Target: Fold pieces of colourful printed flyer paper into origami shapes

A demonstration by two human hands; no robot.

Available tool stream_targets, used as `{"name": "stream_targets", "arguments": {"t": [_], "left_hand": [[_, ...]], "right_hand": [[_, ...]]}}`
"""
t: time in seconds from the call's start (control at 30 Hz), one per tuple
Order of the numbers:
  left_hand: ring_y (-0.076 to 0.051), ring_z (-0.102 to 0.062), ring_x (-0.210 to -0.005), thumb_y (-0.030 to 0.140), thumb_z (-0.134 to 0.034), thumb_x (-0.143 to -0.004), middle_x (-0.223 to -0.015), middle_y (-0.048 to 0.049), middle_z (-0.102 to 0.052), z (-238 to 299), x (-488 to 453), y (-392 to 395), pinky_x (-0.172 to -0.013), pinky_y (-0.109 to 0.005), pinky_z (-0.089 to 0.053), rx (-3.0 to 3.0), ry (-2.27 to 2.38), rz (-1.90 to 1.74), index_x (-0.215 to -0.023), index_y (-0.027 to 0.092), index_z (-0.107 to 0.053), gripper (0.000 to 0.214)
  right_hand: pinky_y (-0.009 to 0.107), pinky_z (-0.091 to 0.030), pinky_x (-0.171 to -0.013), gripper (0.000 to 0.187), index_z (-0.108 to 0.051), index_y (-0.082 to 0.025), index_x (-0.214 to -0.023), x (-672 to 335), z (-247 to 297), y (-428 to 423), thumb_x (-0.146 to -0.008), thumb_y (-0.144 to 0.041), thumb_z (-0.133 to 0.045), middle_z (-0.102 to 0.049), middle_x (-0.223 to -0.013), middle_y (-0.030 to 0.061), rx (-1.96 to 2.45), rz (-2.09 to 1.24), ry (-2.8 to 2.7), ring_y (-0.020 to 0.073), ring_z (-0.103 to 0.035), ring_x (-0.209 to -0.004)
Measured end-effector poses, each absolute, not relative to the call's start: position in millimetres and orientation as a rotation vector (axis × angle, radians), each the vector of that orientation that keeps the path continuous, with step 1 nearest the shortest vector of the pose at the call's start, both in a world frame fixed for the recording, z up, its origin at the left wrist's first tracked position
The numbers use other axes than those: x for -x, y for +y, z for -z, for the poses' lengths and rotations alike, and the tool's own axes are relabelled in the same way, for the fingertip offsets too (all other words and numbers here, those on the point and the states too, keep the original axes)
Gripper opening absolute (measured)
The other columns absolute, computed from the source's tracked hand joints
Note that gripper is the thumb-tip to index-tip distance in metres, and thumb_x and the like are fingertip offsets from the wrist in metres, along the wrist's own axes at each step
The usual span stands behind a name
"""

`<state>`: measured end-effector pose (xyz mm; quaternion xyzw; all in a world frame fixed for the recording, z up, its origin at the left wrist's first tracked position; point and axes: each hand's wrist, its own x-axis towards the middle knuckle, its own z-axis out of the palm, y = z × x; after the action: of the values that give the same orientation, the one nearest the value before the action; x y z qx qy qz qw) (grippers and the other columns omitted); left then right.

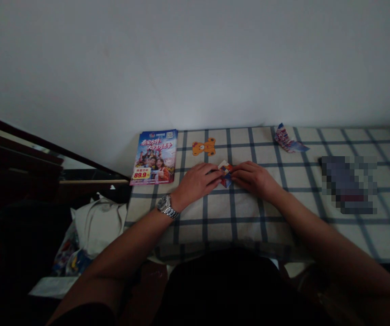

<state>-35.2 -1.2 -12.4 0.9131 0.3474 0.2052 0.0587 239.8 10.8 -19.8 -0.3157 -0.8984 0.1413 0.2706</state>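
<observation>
A small folded piece of coloured paper (225, 174), red, white and blue, lies on the checked tablecloth (235, 213). My left hand (198, 180), with a metal watch on its wrist, presses down on the paper's left side with bent fingers. From the right, my right hand (253, 178) pinches the paper's other side, fingers together. Both hands rest on the cloth and meet at the paper. Most of the paper is hidden under the fingertips.
A colourful flyer (154, 156) lies at the table's far left by the wall. Behind the hands is an orange bear-shaped cutout (204, 147). A crumpled printed paper (287, 139) lies far right, a blurred dark object (348, 183) at right. Bags (94, 224) sit below left.
</observation>
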Motion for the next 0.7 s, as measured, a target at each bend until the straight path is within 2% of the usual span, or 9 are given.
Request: {"name": "stream_targets", "arguments": {"t": [0.13, 0.37, 0.53, 0.7], "left_hand": [[-0.021, -0.068, -0.109, 0.035, -0.053, -0.110, -0.118, -0.0065, -0.073, 14.4, 35.4, -1.0, -0.098, -0.039, -0.057, -2.703, 1.040, -0.671, -0.120, 0.021, -0.070, 0.025], [-0.020, -0.069, -0.107, 0.035, -0.055, -0.109, -0.118, -0.0060, -0.075, 17.5, 35.5, -1.9, -0.096, -0.039, -0.058, -2.666, 1.061, -0.722, -0.119, 0.021, -0.072, 0.024], [-0.021, -0.068, -0.106, 0.034, -0.056, -0.109, -0.119, -0.0054, -0.074, 18.8, 34.0, -1.7, -0.095, -0.039, -0.057, -2.646, 1.071, -0.749, -0.115, 0.021, -0.074, 0.023], [-0.021, -0.066, -0.104, 0.036, -0.060, -0.107, -0.114, -0.0063, -0.072, 14.6, 33.3, -2.2, -0.092, -0.039, -0.055, -2.535, 1.160, -0.770, -0.110, 0.022, -0.076, 0.021]], "right_hand": [[0.048, -0.061, -0.093, 0.019, -0.078, -0.025, -0.108, -239.1, 20.8, 8.6, -0.105, -0.032, -0.061, -0.077, -0.115, 0.0102, 0.862, -0.437, -2.376, 0.0272, -0.071, -0.106], [0.045, -0.063, -0.093, 0.019, -0.076, -0.023, -0.116, -242.2, 22.4, 5.5, -0.103, -0.031, -0.065, -0.076, -0.118, 0.0113, 0.829, -0.445, -2.400, 0.0264, -0.073, -0.108], [0.044, -0.063, -0.091, 0.017, -0.076, -0.023, -0.109, -241.5, 22.2, 6.8, -0.105, -0.030, -0.062, -0.076, -0.115, 0.0110, 0.840, -0.449, -2.390, 0.0257, -0.074, -0.106], [0.039, -0.061, -0.085, 0.016, -0.073, -0.023, -0.107, -236.0, 16.2, 6.7, -0.106, -0.031, -0.060, -0.076, -0.106, 0.0084, 0.977, -0.535, -2.317, 0.0231, -0.074, -0.094]]}}
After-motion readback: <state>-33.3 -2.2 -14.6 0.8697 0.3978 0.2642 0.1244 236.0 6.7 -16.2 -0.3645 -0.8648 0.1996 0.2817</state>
